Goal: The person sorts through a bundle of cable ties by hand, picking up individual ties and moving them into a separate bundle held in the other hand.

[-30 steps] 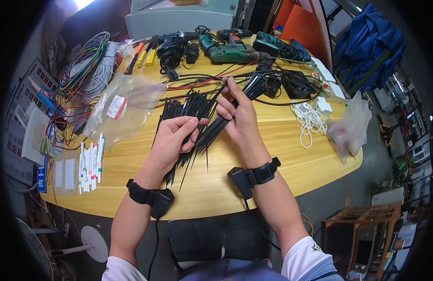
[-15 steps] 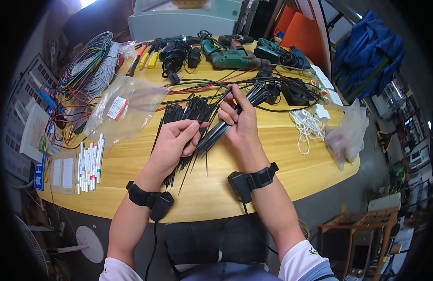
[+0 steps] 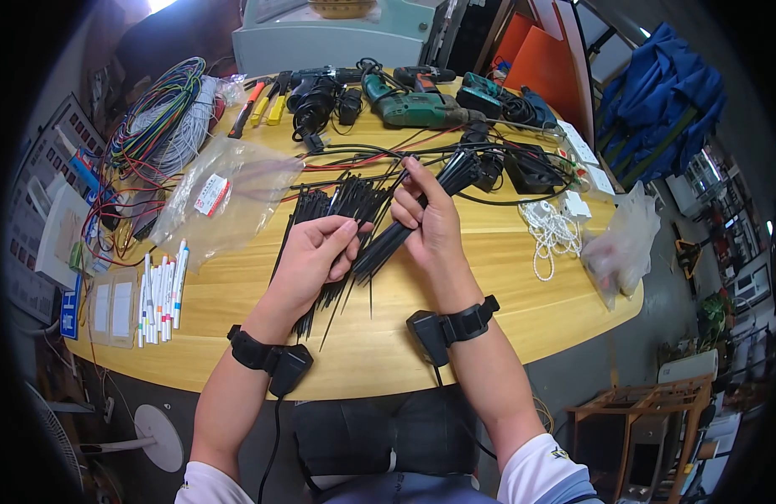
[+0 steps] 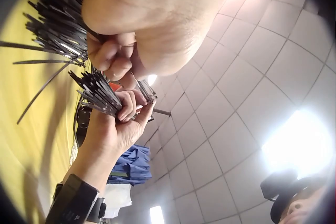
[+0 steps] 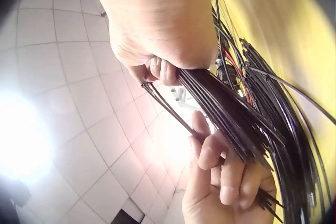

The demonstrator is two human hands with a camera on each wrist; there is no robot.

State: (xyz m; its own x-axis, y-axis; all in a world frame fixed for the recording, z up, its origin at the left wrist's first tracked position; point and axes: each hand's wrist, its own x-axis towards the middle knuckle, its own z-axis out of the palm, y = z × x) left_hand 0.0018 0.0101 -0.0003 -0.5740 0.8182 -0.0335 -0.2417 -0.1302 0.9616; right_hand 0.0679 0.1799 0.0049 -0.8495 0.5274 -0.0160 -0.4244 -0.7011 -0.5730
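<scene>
The right hand [image 3: 430, 218] grips a thick bundle of black cable ties [image 3: 386, 245], its fingers curled round them; the heads stick out at the upper right. Between its thumb and index finger it pinches a few separate ties [image 5: 167, 109]. The left hand [image 3: 314, 256] is just to the left, pinching the other end of these ties with thumb and forefinger, as the right wrist view shows. Its remaining fingers are curled by the bundle's lower end. A loose pile of black ties [image 3: 354, 195] lies on the table behind and under the left hand.
On the wooden table [image 3: 236, 344] lie a clear plastic bag [image 3: 224, 189] and markers [image 3: 163, 294] at left, wire coils [image 3: 165, 118] behind them, a green drill [image 3: 417, 109] among tools at the back, black cables [image 3: 354, 149], and a white beaded cord [image 3: 549, 239] at right.
Both hands keep their grips and have barely moved. The bundle has turned slightly within the right hand. The head view has shifted a little.
</scene>
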